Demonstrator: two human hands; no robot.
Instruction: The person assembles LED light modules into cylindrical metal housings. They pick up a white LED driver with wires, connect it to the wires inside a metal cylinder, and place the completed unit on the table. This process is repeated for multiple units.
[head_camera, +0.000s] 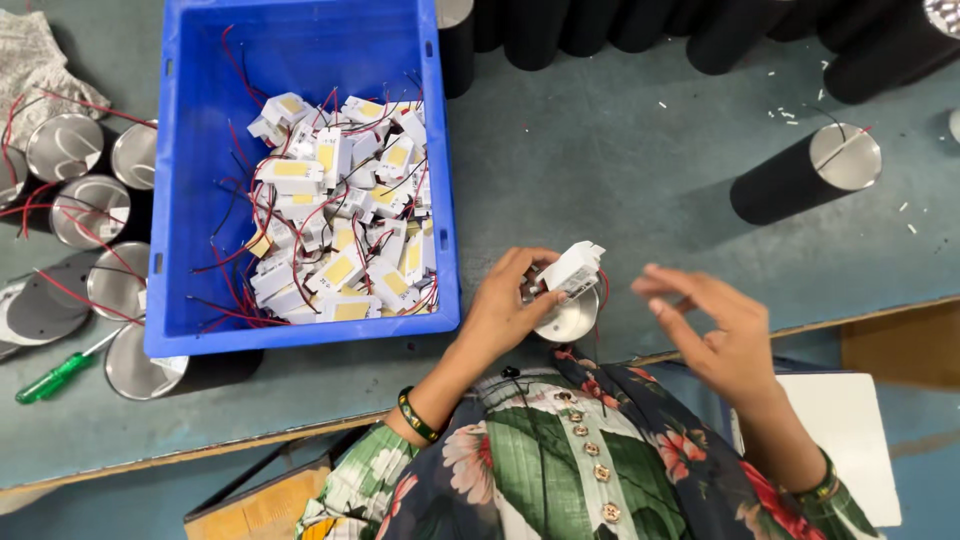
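Observation:
My left hand (510, 300) grips a small white driver box (573, 268) with red and black wires, held just above a round silver lamp housing (566, 317) at the table's near edge. My right hand (715, 325) hovers to the right of it, fingers spread, holding nothing. A blue plastic crate (300, 60) to the left holds several more white driver boxes (345, 215) with yellow labels and tangled red and black wires.
Black cylindrical lamp bodies stand along the back, one (805, 172) at right with a silver top. Several silver-topped cylinders (90, 205) with red wires crowd the left. A green-handled screwdriver (55, 378) lies at front left. A white board (850, 430) sits below right.

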